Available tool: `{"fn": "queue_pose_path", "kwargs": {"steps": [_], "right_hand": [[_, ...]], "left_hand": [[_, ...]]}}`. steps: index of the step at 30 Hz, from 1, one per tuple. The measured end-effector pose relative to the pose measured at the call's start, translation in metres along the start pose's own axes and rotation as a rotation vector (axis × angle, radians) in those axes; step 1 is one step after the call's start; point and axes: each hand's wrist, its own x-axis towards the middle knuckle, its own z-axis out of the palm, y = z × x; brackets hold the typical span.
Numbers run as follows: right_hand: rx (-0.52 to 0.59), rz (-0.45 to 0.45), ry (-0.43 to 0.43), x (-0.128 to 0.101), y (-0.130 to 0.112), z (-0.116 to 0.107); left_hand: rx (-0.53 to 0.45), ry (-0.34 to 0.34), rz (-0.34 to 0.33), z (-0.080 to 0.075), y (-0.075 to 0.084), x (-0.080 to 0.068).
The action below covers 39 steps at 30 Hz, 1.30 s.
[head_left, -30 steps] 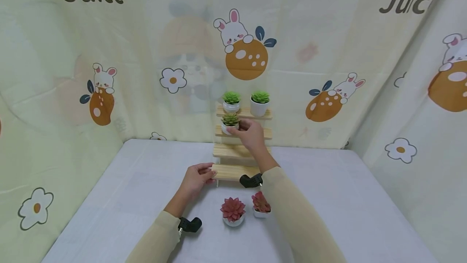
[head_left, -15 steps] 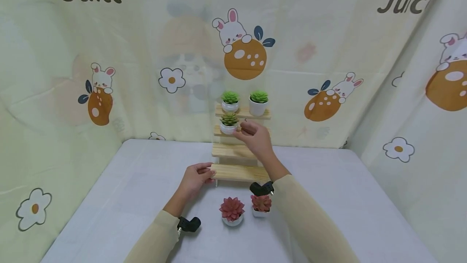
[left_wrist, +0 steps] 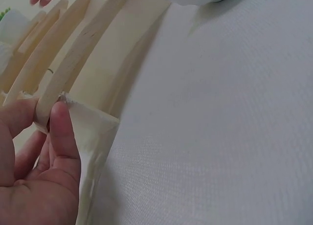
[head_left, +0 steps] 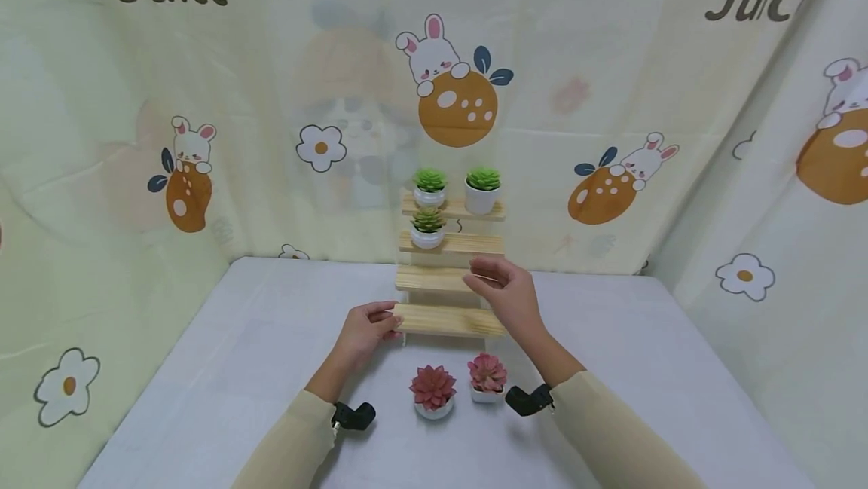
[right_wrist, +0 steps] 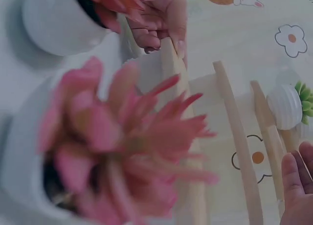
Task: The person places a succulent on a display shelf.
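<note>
A wooden stepped shelf (head_left: 450, 279) stands at the back of the table. Two green succulents (head_left: 429, 186) (head_left: 482, 189) in white pots sit on its top step. A third green succulent (head_left: 427, 227) sits at the left of the second step. My left hand (head_left: 388, 321) pinches the left end of the bottom step, thumb on top (left_wrist: 57, 123). My right hand (head_left: 485, 282) hovers over the right of the lower steps, fingers loosely curled, holding nothing. Two red succulents (head_left: 432, 391) (head_left: 487, 376) in white pots stand on the table in front of the shelf; one red succulent (right_wrist: 122, 137) is blurred in the right wrist view.
The white tablecloth (head_left: 651, 368) spreads to both sides of the shelf. Printed curtains (head_left: 203, 97) close off the back and both sides. The right half of the second step and both lower steps hold no pots.
My right hand let go of the green succulent on the second step and drew back down and to the right. The pot stays there. The left hand has not moved.
</note>
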Motion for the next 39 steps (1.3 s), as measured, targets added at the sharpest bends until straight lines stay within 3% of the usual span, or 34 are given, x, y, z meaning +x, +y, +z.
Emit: {"fn": "queue_pose_path", "kwargs": {"steps": [12,20,27,39], "right_hand": [[0.001,0.033,0.041,-0.054,0.035,-0.026],[-0.010,0.063,-0.105,-0.084,0.049,-0.036],[0.029,0.014,-0.248,-0.104,0.060,-0.039],[0.022,0.113,-0.319,-0.117,0.067,-0.034]], "left_hand": [[0.024,0.014,-0.004,0.001,-0.001,-0.001],[0.035,-0.001,0.000,0.001,-0.002,0.000],[0.037,0.013,-0.018,0.000,-0.004,0.001],[0.014,0.009,0.008,0.000,-0.003,0.001]]}}
